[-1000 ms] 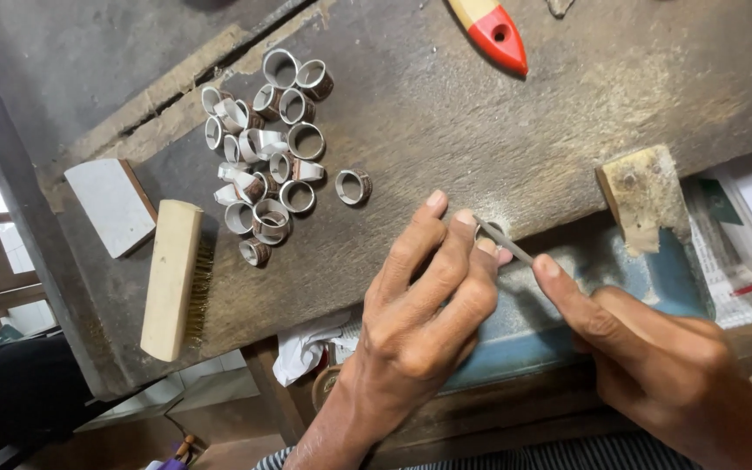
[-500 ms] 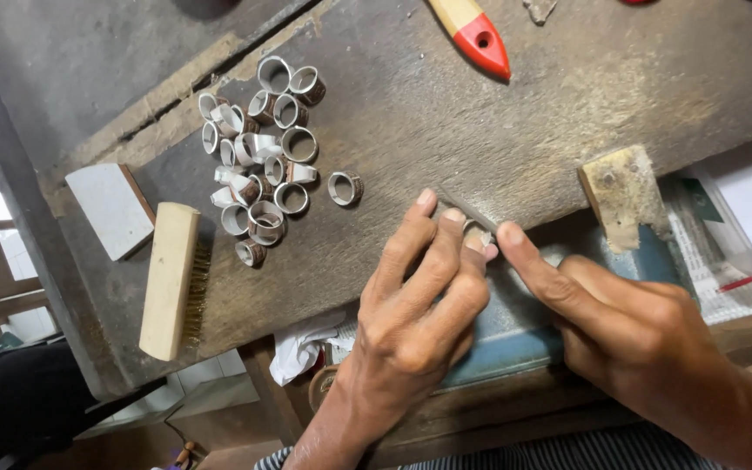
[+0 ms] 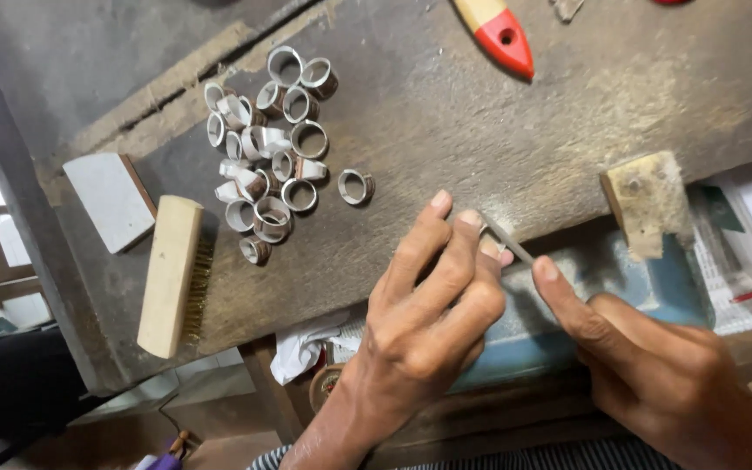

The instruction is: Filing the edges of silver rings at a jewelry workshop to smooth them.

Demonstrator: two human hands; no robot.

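Left hand (image 3: 433, 322) pressed against the front edge of the worn grey wooden tabletop (image 3: 498, 148), fingers bunched and pinched on something small at the tips, hidden behind them. Right hand (image 3: 654, 370) closed on a thin grey metal file (image 3: 508, 242), forefinger laid along it, tip of the file meeting the left fingertips at the edge.

Behind the left hand, well apart, a heap of short silver metal rings (image 3: 267, 144), one stray ring (image 3: 356, 185) just beside it. Left of the heap, a pale wooden brush with brass-coloured bristles (image 3: 170, 274) lying flat, next to a white rectangular block (image 3: 110, 200). At the far edge, a tool handle with a red pointed tip (image 3: 502, 35). Right of the hands, a small dusty wooden peg (image 3: 646, 204) jutting from the edge. Below, a blue-grey tray (image 3: 654, 287) and a crumpled white cloth (image 3: 302, 348).
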